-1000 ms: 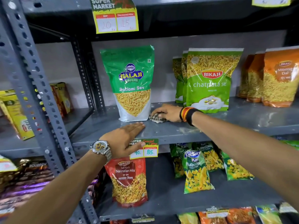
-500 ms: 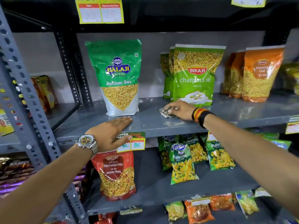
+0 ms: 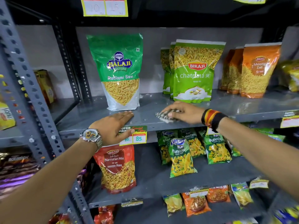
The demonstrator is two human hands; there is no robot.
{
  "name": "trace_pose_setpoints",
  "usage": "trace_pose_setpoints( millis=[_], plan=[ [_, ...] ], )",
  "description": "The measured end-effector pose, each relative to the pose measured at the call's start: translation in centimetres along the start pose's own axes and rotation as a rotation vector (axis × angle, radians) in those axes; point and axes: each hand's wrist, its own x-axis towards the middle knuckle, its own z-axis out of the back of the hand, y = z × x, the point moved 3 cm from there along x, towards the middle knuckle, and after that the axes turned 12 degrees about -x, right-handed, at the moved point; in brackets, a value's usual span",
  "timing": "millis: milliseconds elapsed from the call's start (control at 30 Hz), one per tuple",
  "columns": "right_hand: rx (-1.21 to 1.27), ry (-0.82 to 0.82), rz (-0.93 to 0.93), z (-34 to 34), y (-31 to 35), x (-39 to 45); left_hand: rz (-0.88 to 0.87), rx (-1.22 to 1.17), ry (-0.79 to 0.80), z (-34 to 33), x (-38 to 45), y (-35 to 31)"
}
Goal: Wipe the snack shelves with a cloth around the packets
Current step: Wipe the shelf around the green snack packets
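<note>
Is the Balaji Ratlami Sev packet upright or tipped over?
Upright. The Balaji Ratlami Sev packet stands on its base on the shelf, label facing out, clear of the left hand.

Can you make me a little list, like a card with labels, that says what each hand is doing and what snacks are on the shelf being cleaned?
Right hand: pressing a small checked cloth flat on the grey metal shelf
Left hand: flat and open on the shelf's front edge, holding nothing
Left snack: tall green Balaji Ratlami Sev packet, upright
Middle snack: light green Bikaji sev packets, just behind the cloth
Right snack: orange Bikaji Moong Dal packets
Cloth touching packets: no
</note>
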Motion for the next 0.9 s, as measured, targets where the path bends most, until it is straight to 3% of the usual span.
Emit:
trace_pose_setpoints(
  millis=[100, 200, 300, 400, 500, 567, 700, 800, 900],
  plan=[
    [0.092, 0.136, 0.048, 1.6, 0.7, -0.5, -0.004, -0.012, -0.007, 0.2, 0.0, -0.2],
    [0.031, -0.077, -0.188, 2.5, -3.1, 1.4, -0.003, -0.012, -0.006, 0.3, 0.0, -0.2],
    [-0.163, -0.162, -0.285, 0.1, -3.8, 1.3, -0.004, -0.003, 0.010, 0.2, 0.1, -0.3],
    [-0.160, -0.138, -0.109, -1.1, 0.5, -0.7, -0.005, -0.008, 0.014, 0.0, 0.1, -0.1],
    [-0.077, 0.065, 0.025, 0.5, 3.2, -2.9, -0.009, -0.025, 0.020, -0.1, 0.0, 0.0],
    [-0.034, 0.085, 0.004, 2.7, 1.7, -3.0, -0.008, -0.024, 0.008, 0.1, 0.1, -0.1],
    [0.038, -0.145, -0.195, 6.1, -5.4, -1.4, 0.040, -0.082, -0.122, 0.5, 1.4, -3.5],
    [0.066, -0.203, -0.297, 5.5, -9.2, -0.3, 0.001, -0.108, -0.154, 0.0, 4.4, -8.3],
    [-0.023, -0.180, -0.286, 3.0, -10.6, 1.1, 0.001, 0.043, -0.109, -1.1, 7.6, -11.5]
  ],
)
